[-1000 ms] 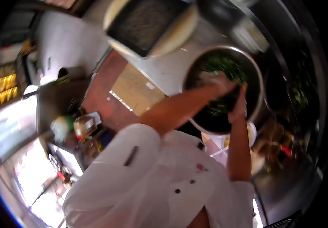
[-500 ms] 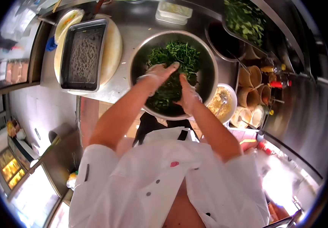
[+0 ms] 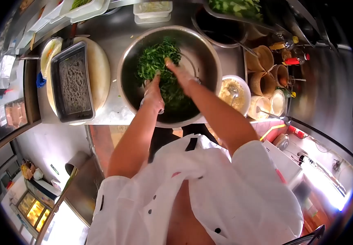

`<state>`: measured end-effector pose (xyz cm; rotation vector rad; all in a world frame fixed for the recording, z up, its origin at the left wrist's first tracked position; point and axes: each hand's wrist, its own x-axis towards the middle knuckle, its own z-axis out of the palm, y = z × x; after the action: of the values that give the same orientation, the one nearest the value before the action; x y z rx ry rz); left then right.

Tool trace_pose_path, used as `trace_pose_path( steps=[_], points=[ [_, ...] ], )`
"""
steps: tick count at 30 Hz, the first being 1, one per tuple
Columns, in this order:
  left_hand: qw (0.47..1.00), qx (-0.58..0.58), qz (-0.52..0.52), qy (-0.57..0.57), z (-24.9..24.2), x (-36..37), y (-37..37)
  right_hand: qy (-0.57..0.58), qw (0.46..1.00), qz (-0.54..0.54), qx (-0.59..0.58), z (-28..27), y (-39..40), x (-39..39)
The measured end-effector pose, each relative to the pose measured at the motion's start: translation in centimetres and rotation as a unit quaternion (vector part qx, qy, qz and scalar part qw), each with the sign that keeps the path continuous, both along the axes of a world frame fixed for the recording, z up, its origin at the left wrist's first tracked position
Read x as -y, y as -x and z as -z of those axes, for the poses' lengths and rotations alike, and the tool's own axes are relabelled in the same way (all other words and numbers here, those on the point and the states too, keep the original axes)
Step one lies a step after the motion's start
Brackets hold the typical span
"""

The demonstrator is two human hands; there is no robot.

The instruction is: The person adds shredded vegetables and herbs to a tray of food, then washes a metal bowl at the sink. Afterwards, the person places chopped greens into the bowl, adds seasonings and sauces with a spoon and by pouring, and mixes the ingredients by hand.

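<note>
A large steel bowl [image 3: 211, 77] holds chopped leafy greens [image 3: 156, 57], heaped on its left side. Both my hands are down in the bowl and wear clear plastic gloves. My left hand [image 3: 153, 97] is at the near left of the heap, its thumb up and its other fingers partly hidden among leaves. From the right, my right hand [image 3: 179, 74] presses into the same heap, thumb on top, remaining fingers mostly buried. The two hands are close together with greens between them. Bare steel shows at the bowl's right side.
Left of the bowl, a dark rectangular pan [image 3: 72, 81] lies on a round board [image 3: 99, 77]. A white bowl of crumbly yellowish food [image 3: 231, 94] with a spoon stands at right. Behind are white containers [image 3: 152, 10] and a dark-filled pot [image 3: 217, 26]; several jars [image 3: 260, 83] stand farther right.
The view has shifted. My hands have come closer together, the right one crossing toward the bowl's middle. The greens have been gathered leftward, baring the bowl's right inner side.
</note>
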<state>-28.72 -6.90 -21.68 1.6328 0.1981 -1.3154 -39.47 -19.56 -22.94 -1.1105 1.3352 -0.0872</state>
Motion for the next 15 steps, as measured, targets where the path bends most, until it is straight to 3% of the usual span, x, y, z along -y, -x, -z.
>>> trace_pose_path(
  steps=[2, 3, 4, 5, 7, 10, 11, 13, 14, 15],
  points=[
    [0.998, 0.038, 0.043, 0.041, -1.0, 1.4, 0.0, -0.259, 0.949, 0.054, 0.174, -6.6, 0.5, -1.5],
    [0.999, 0.016, 0.020, 0.048, -3.4, 2.3, -0.2, -0.220, 0.953, 0.101, 0.181, -3.7, 0.3, -2.1],
    [0.999, -0.006, -0.002, 0.053, -4.9, 3.0, -0.3, -0.127, 0.982, 0.011, 0.136, -1.6, 0.7, -2.0],
    [0.995, 0.091, 0.030, 0.031, -3.4, 3.2, -0.7, -0.030, 0.993, -0.079, 0.088, 0.1, 1.1, -1.5],
    [0.983, 0.170, 0.072, 0.025, -6.7, 4.1, -0.4, -0.050, 0.992, 0.016, 0.113, -7.7, 1.0, -1.1],
    [0.953, 0.266, 0.141, 0.019, -7.3, 5.3, -1.0, -0.067, 0.991, -0.056, 0.100, -12.0, 1.9, 1.4],
    [0.949, 0.273, 0.157, -0.009, -6.9, 5.8, -1.4, -0.019, 0.992, -0.120, 0.040, -12.1, 1.9, 2.0],
    [0.910, 0.300, 0.281, -0.049, -6.0, 6.2, -3.5, 0.070, 0.964, -0.243, -0.084, -11.6, 1.9, 3.7],
    [0.865, 0.316, 0.385, -0.061, -4.7, 5.6, -6.3, 0.111, 0.935, -0.303, -0.146, -11.0, 1.9, 4.6],
    [0.809, 0.326, 0.483, -0.071, -3.3, 5.1, -8.9, 0.130, 0.943, -0.306, -0.022, -8.8, 3.3, 5.8]
  ],
)
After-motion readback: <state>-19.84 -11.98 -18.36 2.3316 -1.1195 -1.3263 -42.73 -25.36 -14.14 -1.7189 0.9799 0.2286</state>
